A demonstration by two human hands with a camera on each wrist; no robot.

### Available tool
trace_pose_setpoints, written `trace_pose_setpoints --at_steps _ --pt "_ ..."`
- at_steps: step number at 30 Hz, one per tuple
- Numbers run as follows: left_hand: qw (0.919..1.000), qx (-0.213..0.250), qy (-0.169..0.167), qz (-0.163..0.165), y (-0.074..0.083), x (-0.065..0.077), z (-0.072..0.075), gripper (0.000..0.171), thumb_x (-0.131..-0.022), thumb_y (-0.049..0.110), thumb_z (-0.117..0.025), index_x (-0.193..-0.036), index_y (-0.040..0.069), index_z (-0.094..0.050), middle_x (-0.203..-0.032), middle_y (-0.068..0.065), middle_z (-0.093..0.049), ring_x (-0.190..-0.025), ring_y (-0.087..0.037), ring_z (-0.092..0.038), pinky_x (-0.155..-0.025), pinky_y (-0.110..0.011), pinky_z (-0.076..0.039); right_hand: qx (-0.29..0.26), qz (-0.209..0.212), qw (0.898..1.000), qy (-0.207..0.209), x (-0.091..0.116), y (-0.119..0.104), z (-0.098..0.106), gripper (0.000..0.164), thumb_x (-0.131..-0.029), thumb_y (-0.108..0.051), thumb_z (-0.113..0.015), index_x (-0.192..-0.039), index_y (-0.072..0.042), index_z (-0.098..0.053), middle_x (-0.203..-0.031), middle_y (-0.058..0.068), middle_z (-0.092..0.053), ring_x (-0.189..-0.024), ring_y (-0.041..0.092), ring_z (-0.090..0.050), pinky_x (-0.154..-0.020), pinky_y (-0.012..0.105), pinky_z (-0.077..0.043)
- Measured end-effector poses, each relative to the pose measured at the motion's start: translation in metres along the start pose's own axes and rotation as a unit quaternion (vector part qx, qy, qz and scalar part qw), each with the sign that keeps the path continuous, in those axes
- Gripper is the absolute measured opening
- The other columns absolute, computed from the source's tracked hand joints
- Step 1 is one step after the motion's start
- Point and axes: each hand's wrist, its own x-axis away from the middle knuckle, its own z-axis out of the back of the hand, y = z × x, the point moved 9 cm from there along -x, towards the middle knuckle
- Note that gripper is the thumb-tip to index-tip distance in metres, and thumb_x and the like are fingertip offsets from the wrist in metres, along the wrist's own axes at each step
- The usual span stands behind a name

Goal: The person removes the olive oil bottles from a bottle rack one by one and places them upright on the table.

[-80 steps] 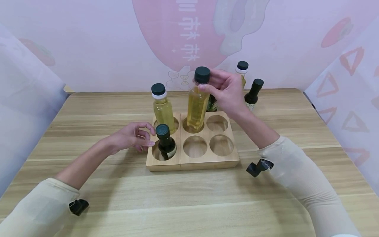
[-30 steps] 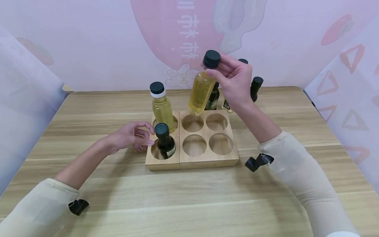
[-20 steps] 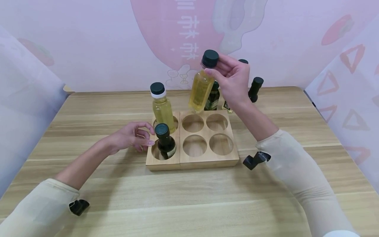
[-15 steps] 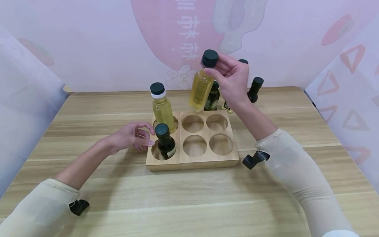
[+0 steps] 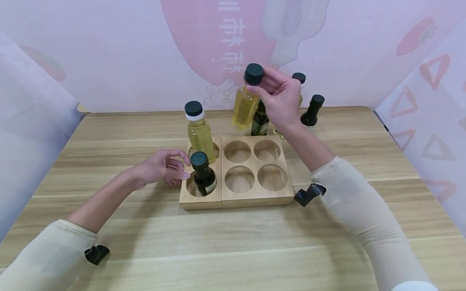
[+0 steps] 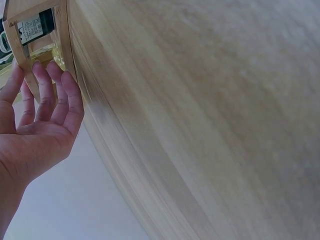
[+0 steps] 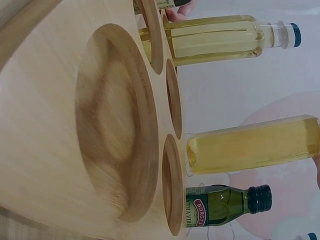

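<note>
My right hand (image 5: 282, 97) grips a bottle of yellow oil (image 5: 244, 108) near its neck, just under the dark cap. That bottle hangs slightly tilted above the back of the wooden bottle rack (image 5: 256, 197); the right wrist view shows its base clear of the rack. My left hand (image 5: 164, 166), fingers loosely bent, rests its fingertips against the rack's left side. Beside those fingertips, a small dark bottle (image 5: 204, 178) stands in the rack's front left hole. Behind it, another yellow oil bottle (image 5: 201, 137) with a white-collared cap fills the back left hole.
Behind the rack stand a green Borges olive oil bottle (image 7: 215, 206), a dark slim-necked bottle (image 5: 312, 113) and a yellow oil bottle (image 5: 299, 81) partly hidden by my right hand. Bare holes show in the rack's right block. A printed backdrop (image 5: 127, 52) closes off the table's far edge.
My right hand has lifted the yellow oil bottle up out of a back hole in the rack, then shifted slightly left with it. The left hand has stayed at the rack's side.
</note>
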Motion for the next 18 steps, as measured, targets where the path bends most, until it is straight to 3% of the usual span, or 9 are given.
trace_pose_setpoints --at_steps 18 --pt "1.0000 0.000 0.000 0.002 -0.002 0.000 0.000 0.039 -0.091 0.006 -0.079 -0.117 -0.003 -0.051 -0.081 -0.006 -0.062 -0.073 -0.023 -0.065 -0.064 -0.037 -0.058 0.004 -0.045 0.999 -0.019 0.001 0.023 -0.007 0.042 -0.082 0.023 -0.073 -0.123 0.017 -0.064 -0.112 0.030 -0.069 -0.090 0.012 -0.077 -0.086 0.032 -0.060"
